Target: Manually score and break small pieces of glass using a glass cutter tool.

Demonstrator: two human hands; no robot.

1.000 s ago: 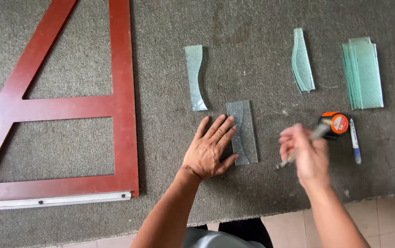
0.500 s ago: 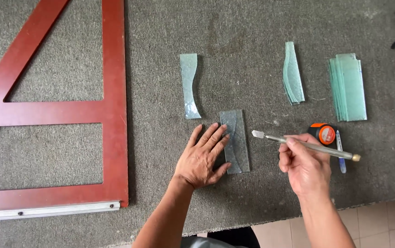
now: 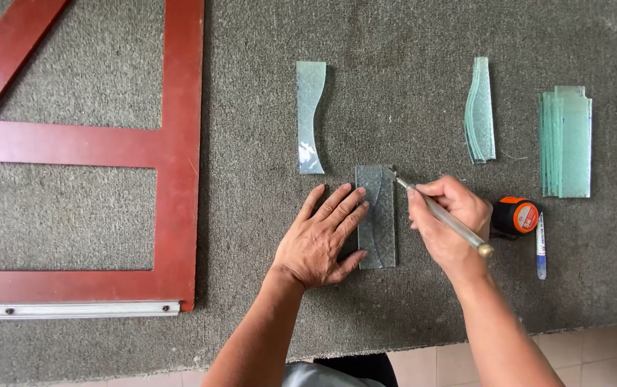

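on the grey carpeted bench (image 3: pixel 409 64), close to its near edge, a small rectangle of patterned glass (image 3: pixel 380 226) lies flat. the left hand (image 3: pixel 321 240) is spread open on it, fingers together and pressing down along its left side, palm resting on the carpet beside it. the right hand (image 3: pixel 448 222) is closed around a slim metal glass cutter (image 3: pixel 441 211), held like a pen, its head touching the glass at the top right corner.

a curved line shows faintly on the glass, running top to bottom. to my eye the score wants one steady pass along that curve, with even pressure and no going back over it, the cutter kept near upright, and the flat hand holding the piece firmly so it cannot slide on the carpet.

just above the piece lies a waisted strip of glass (image 3: pixel 310 118); further right is a stack of curved offcuts (image 3: pixel 480 111) and a stack of straight rectangles (image 3: pixel 565 143). an orange tape measure (image 3: pixel 516 217) sits just beside the right hand, with a marker pen (image 3: pixel 540 245) next to it. a red wooden frame (image 3: pixel 172 154) takes up the left of the bench.
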